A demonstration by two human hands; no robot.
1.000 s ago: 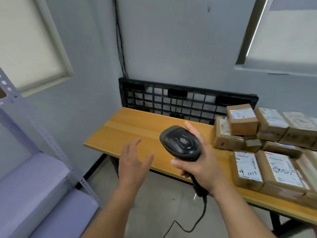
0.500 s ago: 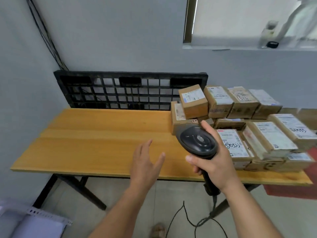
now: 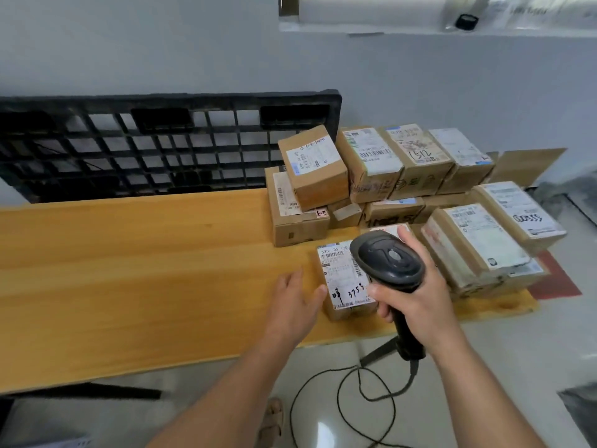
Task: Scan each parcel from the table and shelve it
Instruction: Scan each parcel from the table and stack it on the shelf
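A thin black cable loops over the glossy floor; the right hand wraps its fingers round the handle of a smooth, rounded black plastic scanner, its head over a small cardboard parcel with a white printed label; the left hand holds nothing, its fingers straight and slightly spread, the thumb just beside the parcel's left side; the parcel lies on the yellow wooden table near its front edge; behind it sits a pile of taped brown boxes, all closed; a black plastic grid pallet leans against the wall.
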